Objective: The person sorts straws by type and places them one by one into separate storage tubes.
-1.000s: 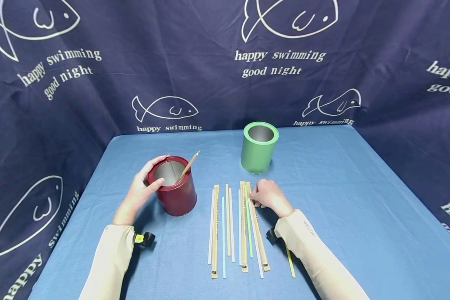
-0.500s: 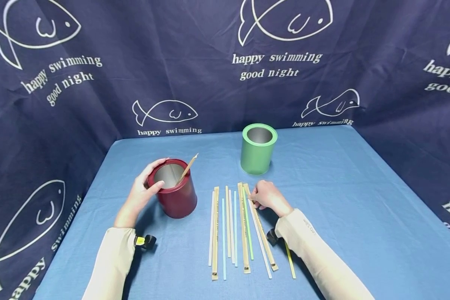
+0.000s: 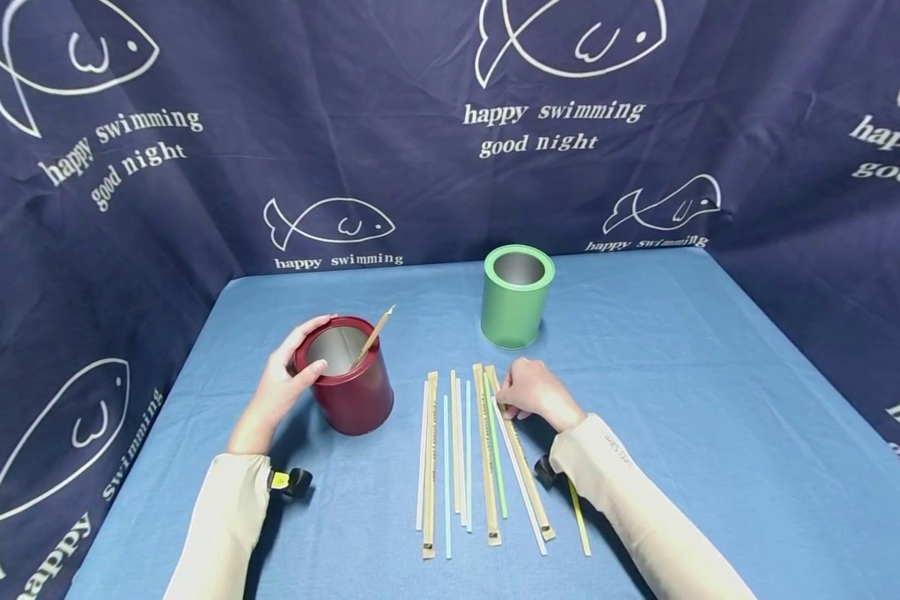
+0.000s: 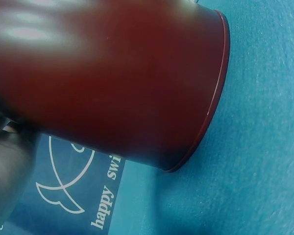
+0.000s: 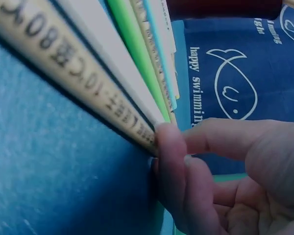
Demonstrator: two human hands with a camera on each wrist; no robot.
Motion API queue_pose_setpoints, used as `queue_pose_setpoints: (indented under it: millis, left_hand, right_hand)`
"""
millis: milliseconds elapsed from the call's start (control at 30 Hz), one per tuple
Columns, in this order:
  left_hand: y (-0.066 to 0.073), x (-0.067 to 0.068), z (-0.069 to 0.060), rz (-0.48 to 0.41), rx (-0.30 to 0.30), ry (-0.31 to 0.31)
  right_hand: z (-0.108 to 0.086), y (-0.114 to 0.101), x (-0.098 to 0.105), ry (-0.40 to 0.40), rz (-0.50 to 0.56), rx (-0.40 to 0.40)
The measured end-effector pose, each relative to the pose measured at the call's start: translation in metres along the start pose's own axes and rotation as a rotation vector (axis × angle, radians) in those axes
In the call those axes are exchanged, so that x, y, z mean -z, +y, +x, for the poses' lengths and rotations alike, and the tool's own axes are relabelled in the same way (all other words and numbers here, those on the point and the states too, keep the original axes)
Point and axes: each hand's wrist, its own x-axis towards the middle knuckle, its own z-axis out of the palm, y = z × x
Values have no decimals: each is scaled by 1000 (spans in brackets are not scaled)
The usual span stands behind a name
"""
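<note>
My left hand (image 3: pixel 279 385) grips the rim of a red can (image 3: pixel 356 398), fingers around its far left side and thumb at the near edge. A paper-wrapped straw (image 3: pixel 375 335) leans out of that can. In the left wrist view the red can (image 4: pixel 117 83) fills much of the picture. My right hand (image 3: pixel 536 392) is at the upper end of a paper-wrapped straw (image 3: pixel 531 492) beside a white straw (image 3: pixel 521 483). In the right wrist view, my fingertips (image 5: pixel 169 139) pinch the ends of the wrapped straw (image 5: pixel 78 68) and perhaps the white one.
A green can (image 3: pixel 515 308) stands at the back. Left of my right hand lie several straws, among them a blue one (image 3: pixel 447 475), a green one (image 3: pixel 499 471) and a wrapped one (image 3: pixel 430 475). A yellow straw (image 3: pixel 580 521) lies partly under my right forearm.
The lower ends of the white straw and the wrapped straw at my right hand have swung right. One light-blue straw now lies further left, near the middle group. My left hand keeps its grip.
</note>
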Motion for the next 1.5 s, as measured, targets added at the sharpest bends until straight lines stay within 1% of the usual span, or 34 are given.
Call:
queue_pose_setpoints:
  millis: [233, 433, 567, 767, 933, 1067, 1133, 1333, 1500]
  left_hand:
    - [1, 0, 0, 5, 2, 2]
    - [2, 0, 0, 10, 7, 3]
    - [2, 0, 0, 6, 5, 5]
    - [-2, 1, 0, 2, 1, 2]
    - [-3, 1, 0, 7, 9, 2]
    - [-2, 1, -1, 11, 18, 2]
    - [-2, 1, -1, 12, 22, 2]
    - [-1, 1, -1, 5, 21, -1]
    - [0, 1, -1, 0, 22, -12]
  right_hand:
    - [1, -1, 0, 52, -145, 55]
    - [0, -3, 2, 92, -272, 49]
    - [-1, -3, 1, 106, -282, 56]
    - [-2, 0, 0, 119, -261, 55]
    - [-2, 2, 1, 115, -182, 66]
    - [-2, 2, 4, 112, -78, 60]
    - [-3, 3, 6, 110, -9, 51]
    - [-4, 2, 9, 127, 167, 24]
    - [-5, 4, 11, 170, 266, 73]
